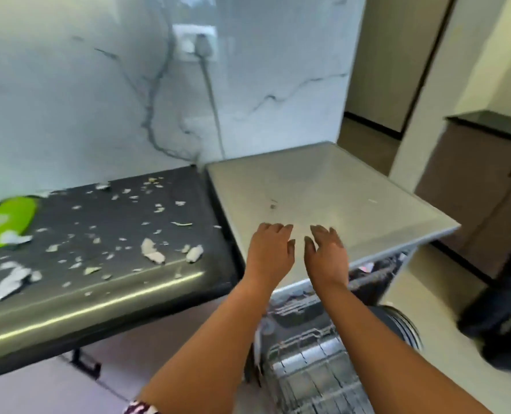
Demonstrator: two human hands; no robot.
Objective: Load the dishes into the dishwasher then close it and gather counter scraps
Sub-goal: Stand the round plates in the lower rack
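White scraps (pixel 152 253) litter the dark bench (pixel 113 222) left of the dishwasher (pixel 331 189); light and flaky, they look best swept together. Left hand (pixel 270 252) and right hand (pixel 327 253) hover over its top, fingers apart, holding nothing. Below, the rack (pixel 308 369) stands pulled out.

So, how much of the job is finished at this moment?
Not much looks finished. The dishwasher is open, its rack pulled out, so closing is not done; the blur hides how many dishes are loaded. Both hands are empty: the left hand and right hand are open over the dishwasher's top. The scraps lie scattered on the dark counter, so gathering is left.
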